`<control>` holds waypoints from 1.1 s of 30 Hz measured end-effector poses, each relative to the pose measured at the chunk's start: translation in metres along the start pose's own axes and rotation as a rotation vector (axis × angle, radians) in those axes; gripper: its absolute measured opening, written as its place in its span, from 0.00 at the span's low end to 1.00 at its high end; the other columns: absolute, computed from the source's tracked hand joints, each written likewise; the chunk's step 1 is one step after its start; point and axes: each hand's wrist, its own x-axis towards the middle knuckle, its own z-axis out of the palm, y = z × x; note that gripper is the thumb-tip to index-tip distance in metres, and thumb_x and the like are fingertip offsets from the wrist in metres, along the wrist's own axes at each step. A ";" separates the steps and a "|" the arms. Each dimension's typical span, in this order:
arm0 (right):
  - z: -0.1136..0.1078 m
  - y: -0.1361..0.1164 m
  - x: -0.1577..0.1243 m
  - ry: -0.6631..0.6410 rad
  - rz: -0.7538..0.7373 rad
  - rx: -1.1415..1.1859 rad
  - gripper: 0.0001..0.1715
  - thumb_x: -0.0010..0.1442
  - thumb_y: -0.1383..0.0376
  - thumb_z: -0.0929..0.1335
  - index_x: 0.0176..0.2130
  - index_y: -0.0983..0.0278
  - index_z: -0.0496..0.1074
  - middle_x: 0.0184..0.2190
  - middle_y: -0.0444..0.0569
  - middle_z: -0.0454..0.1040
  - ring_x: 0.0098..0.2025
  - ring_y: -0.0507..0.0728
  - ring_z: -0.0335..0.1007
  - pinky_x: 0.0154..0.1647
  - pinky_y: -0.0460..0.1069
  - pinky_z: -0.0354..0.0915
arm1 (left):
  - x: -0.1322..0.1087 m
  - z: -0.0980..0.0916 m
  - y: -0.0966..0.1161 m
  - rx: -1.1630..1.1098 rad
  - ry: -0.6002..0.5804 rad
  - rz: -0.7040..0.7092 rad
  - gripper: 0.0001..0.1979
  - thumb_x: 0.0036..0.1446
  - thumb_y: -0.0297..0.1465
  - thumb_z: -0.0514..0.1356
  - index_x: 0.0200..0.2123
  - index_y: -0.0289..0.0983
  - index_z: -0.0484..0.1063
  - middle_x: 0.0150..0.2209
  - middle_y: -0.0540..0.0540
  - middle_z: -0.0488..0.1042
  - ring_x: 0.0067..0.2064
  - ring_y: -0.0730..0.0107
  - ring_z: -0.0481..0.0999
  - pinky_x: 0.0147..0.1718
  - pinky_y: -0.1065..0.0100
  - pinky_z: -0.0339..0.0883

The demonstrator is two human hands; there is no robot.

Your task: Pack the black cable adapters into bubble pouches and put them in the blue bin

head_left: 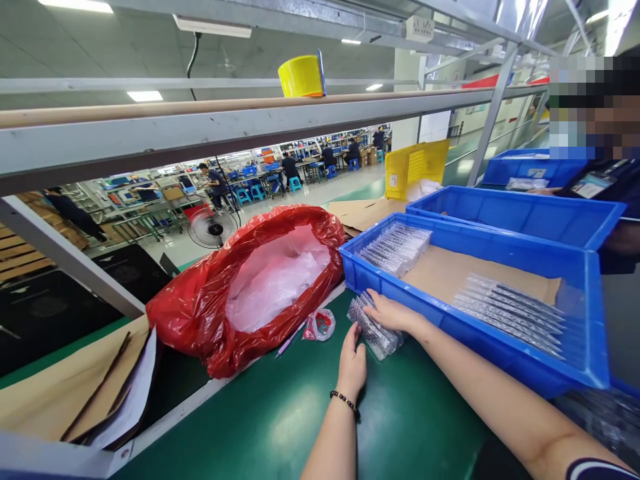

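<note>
A small row of bubble-wrapped packets [384, 341] lies on the green worktop, beside the near wall of a blue bin. My left hand [353, 363], with a beaded bracelet at its wrist, holds their left side with its fingertips. Across their top and far end reaches my right hand [390, 312], its fingers curled over the wrap. What is inside the packets is hard to make out. In the blue bin [505, 343], similar packets [395, 247] stand in a row at the far left, and another row [510, 313] leans at the right on brown cardboard.
A red plastic bag [190, 313] full of clear wrap sits left of the bin. Near it are a pen [290, 340] and a small clear bag [319, 325]. Cardboard sheets [100, 387] stand at left. A second blue bin [525, 213] and a co-worker [605, 173] are at right.
</note>
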 end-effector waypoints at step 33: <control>0.020 -0.013 -0.120 -0.243 -0.502 -0.353 0.67 0.32 0.54 0.73 0.62 0.69 0.40 0.43 0.62 0.67 0.42 0.68 0.65 0.41 0.58 0.60 | -0.014 -0.005 0.040 -0.545 -0.239 -0.334 0.23 0.47 0.42 0.58 0.44 0.37 0.62 0.32 0.46 0.71 0.36 0.62 0.74 0.36 0.63 0.65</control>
